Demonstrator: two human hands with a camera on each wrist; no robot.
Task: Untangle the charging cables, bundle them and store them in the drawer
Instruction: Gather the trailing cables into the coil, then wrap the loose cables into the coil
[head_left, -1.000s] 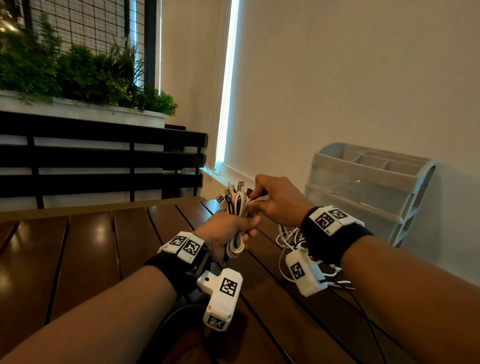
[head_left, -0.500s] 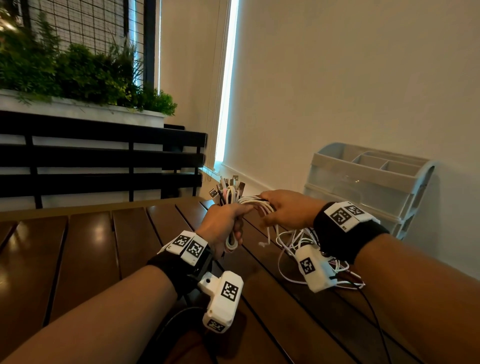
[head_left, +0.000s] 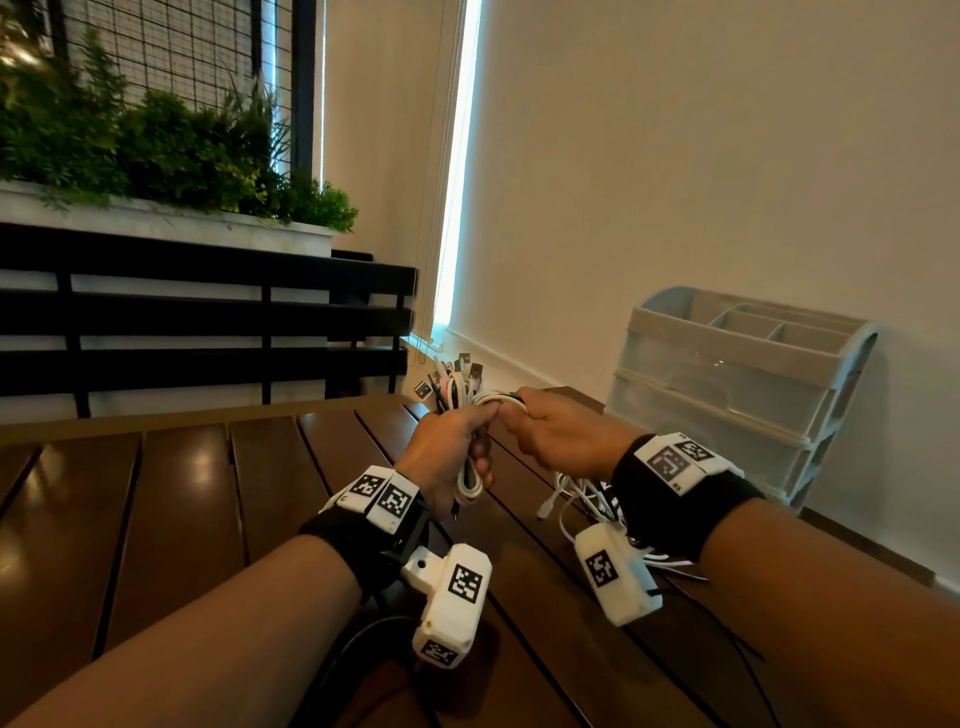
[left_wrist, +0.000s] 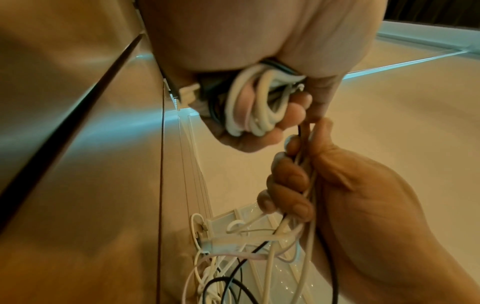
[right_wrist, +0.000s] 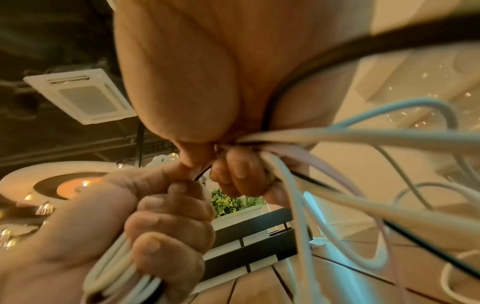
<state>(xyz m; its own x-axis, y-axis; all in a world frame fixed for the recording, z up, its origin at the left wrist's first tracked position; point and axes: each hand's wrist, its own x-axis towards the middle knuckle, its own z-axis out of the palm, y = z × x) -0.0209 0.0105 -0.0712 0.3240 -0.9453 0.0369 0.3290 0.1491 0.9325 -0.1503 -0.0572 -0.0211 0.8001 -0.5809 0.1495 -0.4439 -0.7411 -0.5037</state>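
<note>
From the head camera, two bare forearms reach over a dark slatted wooden table (head_left: 171, 499). The left hand (head_left: 449, 452) is closed in a fist around a folded cable bundle (head_left: 460, 397) of white, pink and black cords, held above the table; metal USB plugs (head_left: 452, 371) fan out of the top of the fist and cable loops hang below it. The right hand (head_left: 558, 434), touching the left, has its fingers curled round the cords that cross over the top of the bundle. From under the right wrist, loose cables (head_left: 576, 496) trail down onto the table. Just beyond them, against the wall, stands a pale plastic drawer organiser (head_left: 727, 395), its drawers closed and open compartments on top. Both wrists wear black bands carrying white blocks printed with black square code markers; no readable words or brand names show. From the left wrist camera, the left hand (left_wrist: 249, 67) grips the coiled loops (left_wrist: 253, 107), while the right hand (left_wrist: 345, 185) below clasps several strands running down to a tangle in front of the organiser. From the right wrist camera, the right hand (right_wrist: 207, 82) pinches a gathered sheaf of white, pink and black cords (right_wrist: 324, 139), and the left hand (right_wrist: 109, 230) clutches its folded bundle; a white ceiling vent (right_wrist: 80, 96) and a round ceiling lamp (right_wrist: 54, 181) show behind, bearing no legible writing.
</note>
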